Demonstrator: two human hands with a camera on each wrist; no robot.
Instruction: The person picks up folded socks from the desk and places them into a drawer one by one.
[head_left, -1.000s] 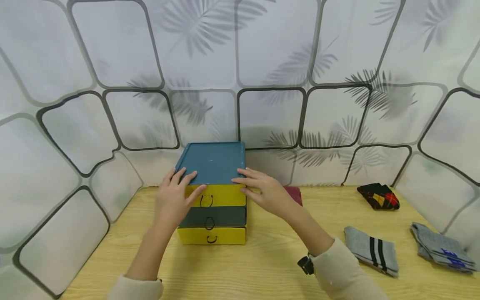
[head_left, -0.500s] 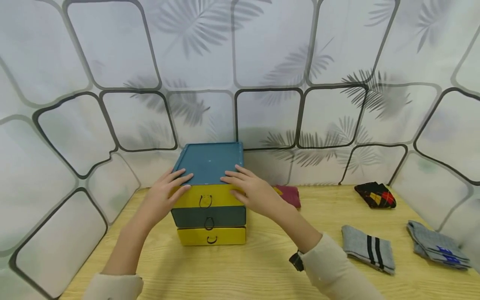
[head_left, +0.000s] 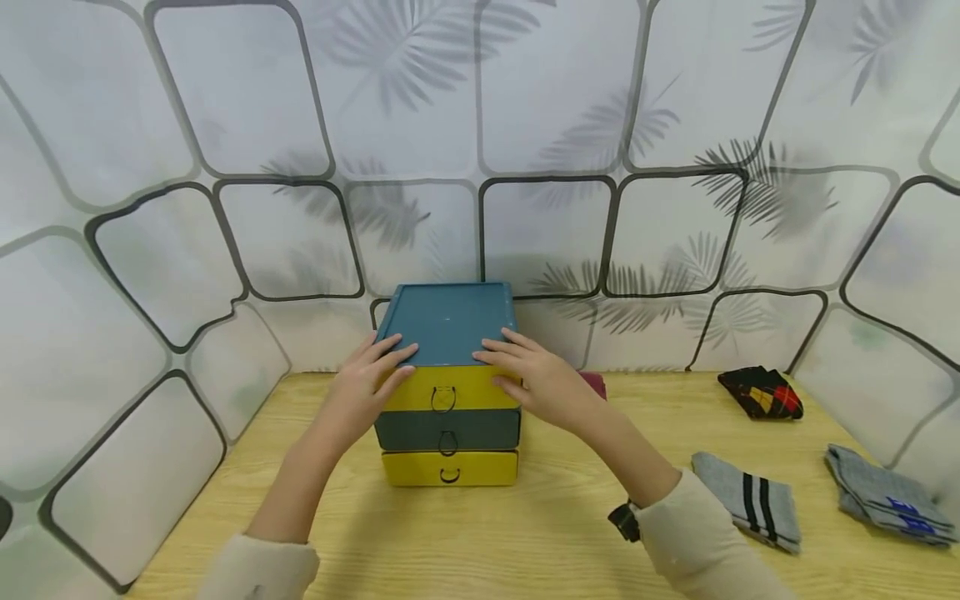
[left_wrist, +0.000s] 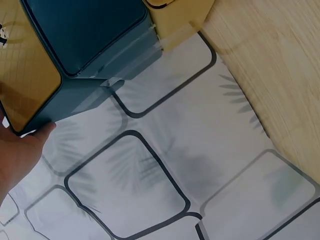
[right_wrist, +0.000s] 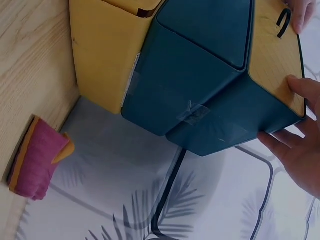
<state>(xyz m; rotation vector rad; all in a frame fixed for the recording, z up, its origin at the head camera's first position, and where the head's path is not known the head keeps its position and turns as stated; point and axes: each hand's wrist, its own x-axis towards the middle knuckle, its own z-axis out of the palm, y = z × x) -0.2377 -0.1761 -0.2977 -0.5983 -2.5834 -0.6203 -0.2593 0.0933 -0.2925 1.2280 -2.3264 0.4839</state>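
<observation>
Three drawers [head_left: 487,431] look closed; your left hand [head_left: 363,387], nine o'clock, and right hand [head_left: 547,385], three, rest fingers-spread; folded cloths [head_left: 723,487] toward four seem left.

Drawer unit [head_left: 447,430] stood on the counter [head_left: 487,542] before the wall [head_left: 547,225]; folded cloths [head_left: 742,502] lay on the counter toward its three o'clock.
</observation>
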